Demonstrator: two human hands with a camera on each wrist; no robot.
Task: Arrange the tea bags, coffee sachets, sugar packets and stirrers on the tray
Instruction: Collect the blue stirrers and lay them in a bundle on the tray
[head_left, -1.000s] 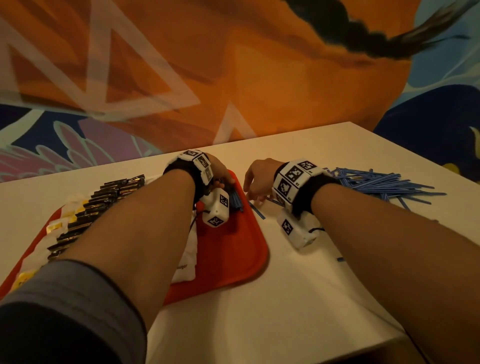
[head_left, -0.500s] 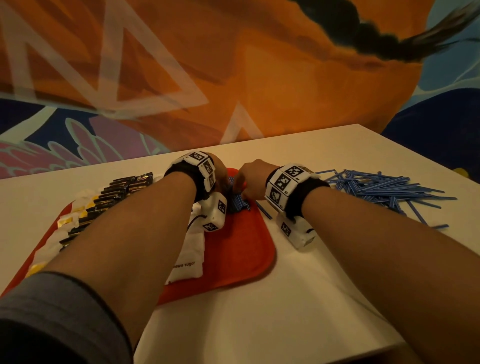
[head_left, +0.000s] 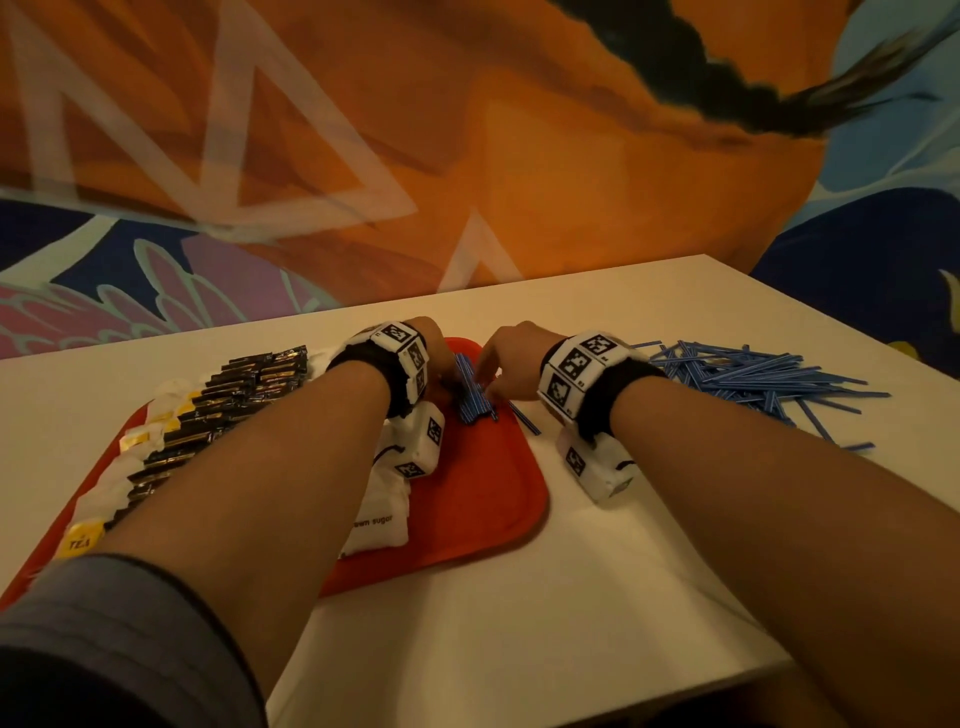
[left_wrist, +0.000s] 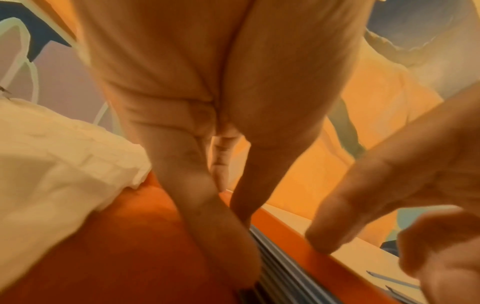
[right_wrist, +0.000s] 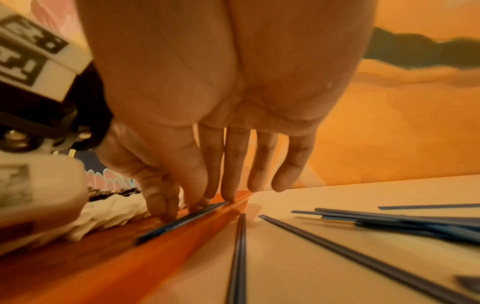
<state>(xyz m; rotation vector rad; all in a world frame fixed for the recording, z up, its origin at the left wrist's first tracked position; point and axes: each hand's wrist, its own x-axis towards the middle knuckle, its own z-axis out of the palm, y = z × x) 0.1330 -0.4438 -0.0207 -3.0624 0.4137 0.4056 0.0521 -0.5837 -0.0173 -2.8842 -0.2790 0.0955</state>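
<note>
On red tray (head_left: 483, 499), both hands touching stirrers (head_left: 471, 395)

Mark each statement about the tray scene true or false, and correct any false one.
1. The tray is red. True.
2. Most blue stirrers lie loose on the table, right of the tray. True.
3. The coffee sachets lie off the tray. False: they sit in a row on it.
4. Both hands, left hand and right hand, meet at a small stirrer bundle on the tray. True.
5. The sugar packet reads "white sugar". False: the visible lettering ends "sugar" after "...own".
</note>
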